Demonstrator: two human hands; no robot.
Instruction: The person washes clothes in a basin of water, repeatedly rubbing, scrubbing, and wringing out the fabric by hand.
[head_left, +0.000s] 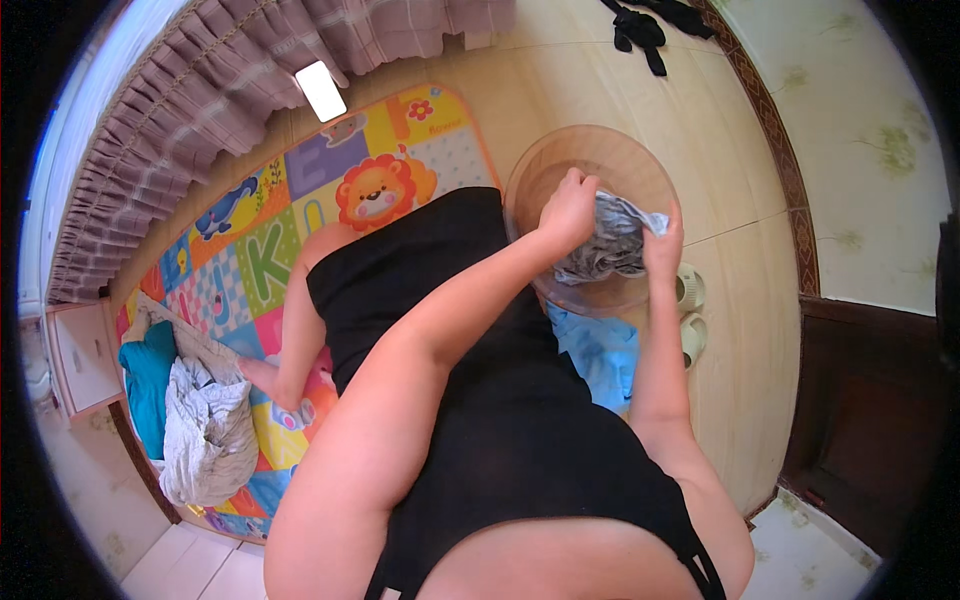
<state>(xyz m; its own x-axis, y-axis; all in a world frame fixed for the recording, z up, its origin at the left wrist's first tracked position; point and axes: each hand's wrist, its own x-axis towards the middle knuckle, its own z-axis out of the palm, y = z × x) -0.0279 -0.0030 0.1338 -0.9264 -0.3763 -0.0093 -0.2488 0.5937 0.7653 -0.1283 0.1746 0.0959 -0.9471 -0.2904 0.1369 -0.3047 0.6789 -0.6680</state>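
Note:
A round, see-through brownish basin stands on the floor to the right of my lap. Over it, both hands hold a crumpled grey patterned cloth. My left hand pinches the cloth at its upper left edge. Its right end, a paler corner, is gripped by my right hand near the basin's right rim. The lower part of the cloth hangs in or over the basin; where it touches the bottom I cannot tell. Light blue fabric lies below the basin, beside my black clothing.
A colourful play mat lies under my leg. On it at the left are a pale crumpled cloth and a teal cloth. A lit phone leans near the curtain. Pale green slippers and black garments lie on the floor.

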